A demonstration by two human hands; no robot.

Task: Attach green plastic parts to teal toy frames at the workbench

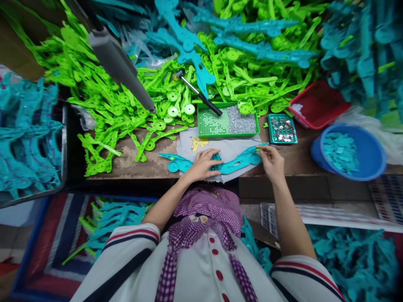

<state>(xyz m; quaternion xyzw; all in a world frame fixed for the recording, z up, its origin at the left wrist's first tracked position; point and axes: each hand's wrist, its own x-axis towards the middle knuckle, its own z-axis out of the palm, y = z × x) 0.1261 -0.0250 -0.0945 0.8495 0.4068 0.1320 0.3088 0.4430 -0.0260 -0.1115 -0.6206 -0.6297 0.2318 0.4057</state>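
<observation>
A long teal plastic part [234,164] lies across a grey cloth [233,147] at the table's near edge. My left hand [204,164] rests on the middle of that part, fingers spread flat, pressing it down. My right hand [271,161] is at the part's right end, fingers pinched together on a small green piece [262,145]. Just beyond the cloth stands a green tray [227,121] filled with tiny silver bits, and a black-handled hammer [198,92] leans over it.
Piles of lime-green parts [119,96] and teal parts [261,46] cover the far table. A small teal tray of metal discs [281,129], a red basket [317,104] and a blue bowl of teal pieces [349,152] sit right. A grey bar [121,67] hangs over the left.
</observation>
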